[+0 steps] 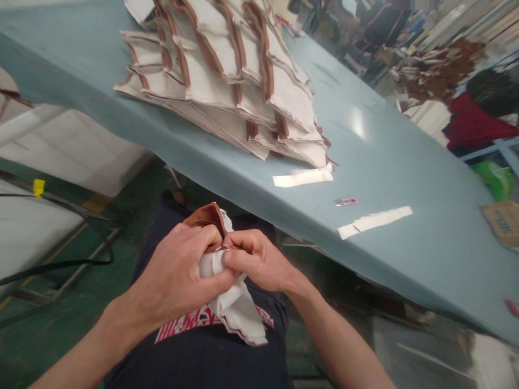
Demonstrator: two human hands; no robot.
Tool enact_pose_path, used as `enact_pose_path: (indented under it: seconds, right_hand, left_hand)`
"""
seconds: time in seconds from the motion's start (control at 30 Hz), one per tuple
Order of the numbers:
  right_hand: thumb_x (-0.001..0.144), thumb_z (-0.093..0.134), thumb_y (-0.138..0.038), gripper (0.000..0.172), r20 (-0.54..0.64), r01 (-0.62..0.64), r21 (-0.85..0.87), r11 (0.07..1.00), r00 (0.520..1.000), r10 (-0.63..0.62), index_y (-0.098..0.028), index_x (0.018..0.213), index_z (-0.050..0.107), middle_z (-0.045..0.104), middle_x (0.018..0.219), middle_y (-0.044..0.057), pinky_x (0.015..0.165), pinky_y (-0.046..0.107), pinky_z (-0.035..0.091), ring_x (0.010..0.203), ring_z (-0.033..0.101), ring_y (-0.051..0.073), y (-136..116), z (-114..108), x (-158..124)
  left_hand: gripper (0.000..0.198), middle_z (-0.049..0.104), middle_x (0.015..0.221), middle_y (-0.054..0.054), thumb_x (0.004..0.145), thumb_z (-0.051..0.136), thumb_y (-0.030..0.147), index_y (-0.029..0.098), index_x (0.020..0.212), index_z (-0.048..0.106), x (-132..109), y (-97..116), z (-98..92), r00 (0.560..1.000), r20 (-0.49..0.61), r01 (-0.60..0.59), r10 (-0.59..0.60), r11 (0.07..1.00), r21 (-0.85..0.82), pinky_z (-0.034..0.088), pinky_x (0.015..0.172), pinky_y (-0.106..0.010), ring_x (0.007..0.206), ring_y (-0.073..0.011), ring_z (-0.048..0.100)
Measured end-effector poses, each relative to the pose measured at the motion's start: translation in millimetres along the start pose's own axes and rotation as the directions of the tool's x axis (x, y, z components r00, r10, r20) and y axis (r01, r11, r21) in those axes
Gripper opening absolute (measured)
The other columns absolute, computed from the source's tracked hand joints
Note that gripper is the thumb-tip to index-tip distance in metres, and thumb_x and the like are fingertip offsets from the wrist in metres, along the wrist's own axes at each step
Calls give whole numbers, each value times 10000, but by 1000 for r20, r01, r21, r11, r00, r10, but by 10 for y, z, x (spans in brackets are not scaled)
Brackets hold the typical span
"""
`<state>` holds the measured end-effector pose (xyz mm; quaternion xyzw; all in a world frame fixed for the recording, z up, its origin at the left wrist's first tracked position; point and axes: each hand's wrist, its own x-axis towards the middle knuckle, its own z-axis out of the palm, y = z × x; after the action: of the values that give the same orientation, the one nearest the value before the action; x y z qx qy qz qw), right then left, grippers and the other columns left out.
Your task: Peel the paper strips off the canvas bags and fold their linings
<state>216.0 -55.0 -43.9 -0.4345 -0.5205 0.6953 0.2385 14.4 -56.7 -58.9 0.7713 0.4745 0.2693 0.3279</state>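
My left hand [180, 270] and my right hand [257, 259] are both closed on one small white fabric piece with brown trim [237, 310], held in front of my chest below the table edge. Its brown part [206, 215] sticks up above my left fingers, and the white part hangs down between my wrists. My fingertips meet at the middle of the piece. Something thin may be pinched in the right fingers, but I cannot make it out.
A light blue table [385, 162] carries a fanned stack of similar white and brown pieces [227, 81]. Two white strips [302, 177] [375, 220] and small pink snips [345, 201] lie near the front edge. Cardboard [503, 221] sits at the right. Cluttered shelves stand behind.
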Motion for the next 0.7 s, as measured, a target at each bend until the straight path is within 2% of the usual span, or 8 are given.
enact_pose_path:
  seconds: [0.13,0.2,0.3,0.4,0.5,0.6,0.7]
  right_hand:
    - [860,814,-511,435,-19,-26,73,997,999,28,-228,710,520,417,672,-75,582,244,289,628,335,103,0,-26,-6]
    - [838,870,-573,498,-17,-43,109,993,999,45,-224,710,538,420,650,-83,566,242,283,606,330,96,-19,-49,-20]
    - [813,912,-621,539,-7,-66,143,987,998,67,-222,710,564,436,614,-91,547,239,298,570,328,89,-52,-78,-35]
    - [771,956,-634,550,3,-68,148,987,998,68,-211,732,606,466,621,-87,545,232,312,574,349,87,-73,-92,-43]
    - [759,975,-636,548,-5,-53,111,992,999,54,-199,761,643,505,656,-74,551,221,325,607,381,92,-77,-100,-57]
    - [786,962,-611,511,-13,-38,84,996,999,39,-197,781,664,525,674,-68,561,217,354,615,402,94,-61,-108,-75]
    - [791,954,-572,469,-20,-45,92,995,999,47,-195,791,675,525,675,-71,561,214,366,609,402,91,-33,-111,-91]
  left_hand:
    - [234,704,737,29,848,771,458,259,798,658,8,4,-108,986,141,106,-84,983,-152,424,636,-318,690,-213,622]
    - [206,719,739,34,890,734,449,254,836,698,8,3,-194,968,224,173,-115,950,-259,439,584,-291,655,-195,624]
    - [179,761,768,19,941,671,376,241,868,763,25,18,-303,946,303,222,-120,918,-329,501,604,-259,662,-182,657]
    - [159,754,747,21,936,700,357,232,874,776,57,45,-340,948,289,231,-135,915,-330,517,594,-231,645,-170,668]
    - [160,735,725,32,930,725,373,235,852,744,74,60,-331,965,230,197,-126,928,-316,520,581,-215,626,-159,663]
    - [172,737,699,38,933,730,349,240,800,720,70,58,-320,976,198,140,-87,952,-271,521,590,-213,617,-154,669]
    - [169,780,711,39,953,729,332,242,813,759,68,58,-318,981,193,82,-33,965,-250,518,587,-209,601,-148,700]
